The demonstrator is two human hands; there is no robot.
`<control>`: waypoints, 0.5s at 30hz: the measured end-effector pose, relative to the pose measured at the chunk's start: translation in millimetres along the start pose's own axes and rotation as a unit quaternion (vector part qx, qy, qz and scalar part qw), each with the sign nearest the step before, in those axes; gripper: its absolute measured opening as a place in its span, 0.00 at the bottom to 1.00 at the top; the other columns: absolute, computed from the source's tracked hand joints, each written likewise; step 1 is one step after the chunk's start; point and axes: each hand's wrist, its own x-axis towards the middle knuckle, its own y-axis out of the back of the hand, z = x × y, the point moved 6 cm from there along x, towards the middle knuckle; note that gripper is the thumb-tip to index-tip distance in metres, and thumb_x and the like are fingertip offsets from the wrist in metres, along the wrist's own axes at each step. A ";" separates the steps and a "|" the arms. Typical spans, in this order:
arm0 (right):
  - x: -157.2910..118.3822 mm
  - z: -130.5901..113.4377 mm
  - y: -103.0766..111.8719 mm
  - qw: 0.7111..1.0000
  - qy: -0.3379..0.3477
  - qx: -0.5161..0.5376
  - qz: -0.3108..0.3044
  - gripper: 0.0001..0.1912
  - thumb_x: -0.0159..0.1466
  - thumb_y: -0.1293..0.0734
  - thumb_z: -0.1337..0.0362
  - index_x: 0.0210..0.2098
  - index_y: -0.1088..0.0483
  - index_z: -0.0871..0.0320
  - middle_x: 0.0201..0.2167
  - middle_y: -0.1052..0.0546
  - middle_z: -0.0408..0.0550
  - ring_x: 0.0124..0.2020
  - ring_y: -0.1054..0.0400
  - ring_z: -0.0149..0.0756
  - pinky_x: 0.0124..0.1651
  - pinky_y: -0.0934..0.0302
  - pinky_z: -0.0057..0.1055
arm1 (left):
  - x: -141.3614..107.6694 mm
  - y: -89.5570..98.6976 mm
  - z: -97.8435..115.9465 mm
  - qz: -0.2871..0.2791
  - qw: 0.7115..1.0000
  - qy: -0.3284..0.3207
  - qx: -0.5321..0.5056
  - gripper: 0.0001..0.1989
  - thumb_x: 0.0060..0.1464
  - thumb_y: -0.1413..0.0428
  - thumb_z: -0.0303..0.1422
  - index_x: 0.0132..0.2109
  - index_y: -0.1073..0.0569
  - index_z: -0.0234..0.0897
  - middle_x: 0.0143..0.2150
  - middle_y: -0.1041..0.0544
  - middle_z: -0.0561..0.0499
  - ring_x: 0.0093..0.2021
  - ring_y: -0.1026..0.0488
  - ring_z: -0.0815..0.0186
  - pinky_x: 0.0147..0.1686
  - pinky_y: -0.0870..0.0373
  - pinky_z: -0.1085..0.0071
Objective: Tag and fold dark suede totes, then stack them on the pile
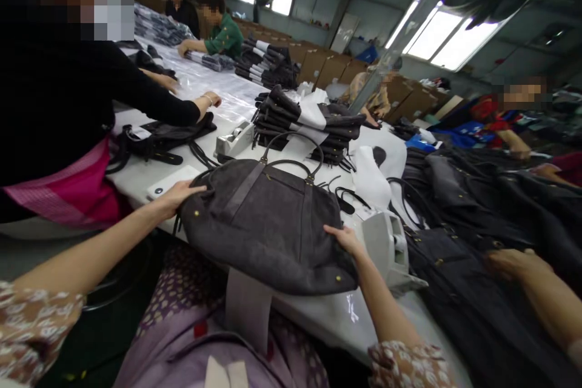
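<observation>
A dark grey handbag (pixel 268 224) with two looped handles lies tilted over the table's near edge, right in front of me. My left hand (pixel 179 194) grips its upper left corner, thumb on top and the other fingers hidden behind the bag. On the right side, my right hand (pixel 345 239) holds the bag's edge, its index finger and thumb along the front panel. Small brass studs show near the lower corners. Below the bag a strip of white paper (pixel 248 309) hangs down over my lap.
Tape dispensers stand at the right (pixel 388 248) and behind the bag (pixel 235 140). A pile of folded bags (pixel 309 124) with white paper bands rises behind it. More dark bags (pixel 454 267) cover the right side, where another person's hand (pixel 518 264) rests. A co-worker in black (pixel 91 85) reaches in from the left.
</observation>
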 end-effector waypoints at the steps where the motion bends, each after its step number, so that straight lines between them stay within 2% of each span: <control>1: -2.1 9.6 -3.8 1.000 0.014 0.000 0.008 0.15 0.49 0.29 0.68 0.38 0.26 0.61 0.30 0.20 0.48 0.37 0.26 0.41 0.41 0.30 0.35 | -6.7 6.6 -17.4 0.018 1.000 0.010 -0.002 0.25 0.32 0.32 0.43 0.37 0.25 0.30 0.30 0.21 0.45 0.29 0.25 0.60 0.31 0.27 0.67; 2: -3.4 18.3 -6.8 1.000 0.026 -0.002 0.015 0.16 0.49 0.28 0.68 0.39 0.26 0.61 0.32 0.20 0.48 0.40 0.26 0.42 0.44 0.31 0.36 | -16.3 14.5 -39.1 0.048 0.998 0.038 -0.011 0.25 0.33 0.33 0.45 0.35 0.26 0.31 0.30 0.21 0.45 0.30 0.24 0.59 0.32 0.26 0.66; 3: -3.8 25.3 -8.6 0.999 0.035 -0.003 0.022 0.17 0.48 0.28 0.68 0.39 0.26 0.61 0.32 0.20 0.48 0.43 0.27 0.43 0.46 0.32 0.37 | -28.5 23.4 -59.5 0.093 0.994 0.037 -0.043 0.23 0.36 0.35 0.46 0.35 0.26 0.32 0.31 0.21 0.46 0.33 0.24 0.59 0.34 0.26 0.66; 4: -3.2 30.4 -9.2 0.999 0.043 -0.004 0.028 0.18 0.48 0.28 0.67 0.39 0.26 0.61 0.33 0.20 0.49 0.45 0.28 0.45 0.49 0.33 0.39 | -44.5 34.8 -79.3 0.168 0.982 0.015 -0.082 0.21 0.38 0.37 0.46 0.35 0.27 0.35 0.31 0.21 0.49 0.34 0.24 0.59 0.36 0.26 0.67; 5: -1.7 33.6 -8.9 0.998 0.048 -0.004 0.032 0.18 0.47 0.27 0.67 0.39 0.25 0.61 0.33 0.20 0.50 0.46 0.28 0.46 0.50 0.34 0.40 | -62.2 40.7 -100.8 0.213 0.972 0.005 -0.096 0.18 0.42 0.40 0.46 0.36 0.29 0.37 0.30 0.22 0.52 0.36 0.24 0.61 0.38 0.26 0.68; 6: 0.2 34.9 -7.8 0.998 0.052 -0.004 0.035 0.18 0.47 0.27 0.67 0.39 0.25 0.61 0.34 0.20 0.50 0.47 0.29 0.46 0.51 0.34 0.41 | -81.0 42.2 -124.0 0.244 0.964 0.011 -0.103 0.16 0.46 0.43 0.45 0.37 0.31 0.39 0.28 0.24 0.54 0.36 0.24 0.60 0.39 0.26 0.67; 7: 2.1 35.0 -6.4 0.998 0.054 -0.003 0.037 0.18 0.46 0.27 0.67 0.39 0.25 0.61 0.34 0.20 0.50 0.48 0.29 0.47 0.52 0.35 0.42 | -100.6 39.3 -150.1 0.269 0.956 0.052 -0.101 0.14 0.48 0.45 0.45 0.35 0.32 0.40 0.24 0.26 0.54 0.35 0.24 0.59 0.39 0.26 0.65; 8: 3.8 34.4 -5.1 0.998 0.054 -0.003 0.039 0.19 0.46 0.27 0.67 0.39 0.25 0.61 0.34 0.20 0.51 0.48 0.29 0.48 0.53 0.36 0.43 | -117.0 26.4 -176.0 0.233 0.962 0.118 -0.079 0.13 0.48 0.46 0.45 0.33 0.32 0.40 0.23 0.26 0.54 0.35 0.23 0.56 0.40 0.25 0.63; 9: 4.9 33.4 -4.2 0.998 0.053 -0.002 0.041 0.19 0.46 0.27 0.67 0.38 0.25 0.62 0.33 0.20 0.51 0.48 0.29 0.48 0.53 0.36 0.45 | -130.3 4.4 -197.8 0.143 0.973 0.170 -0.056 0.14 0.48 0.46 0.46 0.33 0.31 0.41 0.24 0.25 0.52 0.38 0.23 0.53 0.42 0.26 0.60; 10: 5.0 32.2 -3.9 0.998 0.051 -0.001 0.041 0.19 0.46 0.27 0.67 0.38 0.26 0.62 0.33 0.20 0.51 0.48 0.29 0.48 0.53 0.36 0.45 | -141.1 -19.2 -210.5 0.061 0.982 0.173 -0.041 0.14 0.47 0.44 0.47 0.37 0.29 0.43 0.32 0.21 0.52 0.44 0.24 0.51 0.45 0.27 0.58; 11: 4.1 31.0 -4.3 0.998 0.049 0.001 0.041 0.19 0.46 0.27 0.67 0.38 0.26 0.62 0.33 0.21 0.52 0.48 0.29 0.49 0.53 0.36 0.45 | -148.7 -44.0 -214.9 -0.015 0.990 0.141 -0.024 0.16 0.46 0.42 0.47 0.41 0.27 0.48 0.43 0.21 0.54 0.53 0.28 0.53 0.51 0.29 0.60; 12: 2.1 29.7 -5.3 0.998 0.048 0.005 0.038 0.19 0.46 0.27 0.67 0.38 0.26 0.63 0.34 0.21 0.52 0.47 0.29 0.49 0.53 0.35 0.45 | -153.8 -69.8 -212.2 -0.093 0.992 0.090 0.000 0.19 0.45 0.41 0.49 0.43 0.26 0.49 0.51 0.24 0.54 0.59 0.34 0.53 0.57 0.36 0.61; 13: -0.8 28.2 -6.7 0.998 0.049 0.009 0.032 0.18 0.47 0.28 0.67 0.38 0.26 0.63 0.34 0.21 0.53 0.47 0.28 0.49 0.52 0.35 0.45 | -156.4 -90.9 -205.9 -0.132 0.990 0.047 0.021 0.21 0.43 0.40 0.50 0.44 0.25 0.49 0.54 0.26 0.53 0.62 0.38 0.52 0.61 0.41 0.62; 15: -8.8 24.5 -9.8 0.998 0.053 0.022 0.014 0.17 0.48 0.29 0.66 0.39 0.27 0.64 0.35 0.21 0.55 0.45 0.27 0.49 0.49 0.33 0.43 | -154.2 -122.4 -184.8 -0.145 0.988 -0.013 0.050 0.26 0.43 0.41 0.53 0.47 0.25 0.46 0.58 0.29 0.50 0.65 0.45 0.52 0.65 0.50 0.62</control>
